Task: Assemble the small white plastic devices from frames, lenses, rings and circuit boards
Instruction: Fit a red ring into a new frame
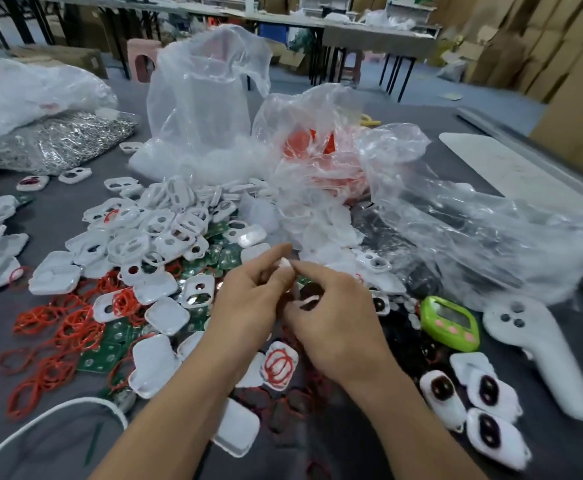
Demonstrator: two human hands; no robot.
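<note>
My left hand (pixel 248 299) and my right hand (pixel 331 317) meet above the middle of the table and together hold a small white plastic frame (pixel 305 301) with a dark lens in it. Fingertips of both hands pinch its upper white edge (pixel 286 264). Under and left of my hands lies a heap of white frames (pixel 165 223), red rings (pixel 65 327) and green circuit boards (pixel 106 351). Three finished white devices with dark lenses (pixel 484 403) lie at the lower right.
Crumpled clear plastic bags (pixel 214 109) stand behind the heap, one holding red parts (pixel 311 147). A bag of shiny metal pieces (pixel 61 140) lies at the far left. A green timer (pixel 451 322) and a white handheld controller (pixel 539 348) lie to the right. A white cable (pixel 40 424) curves at the lower left.
</note>
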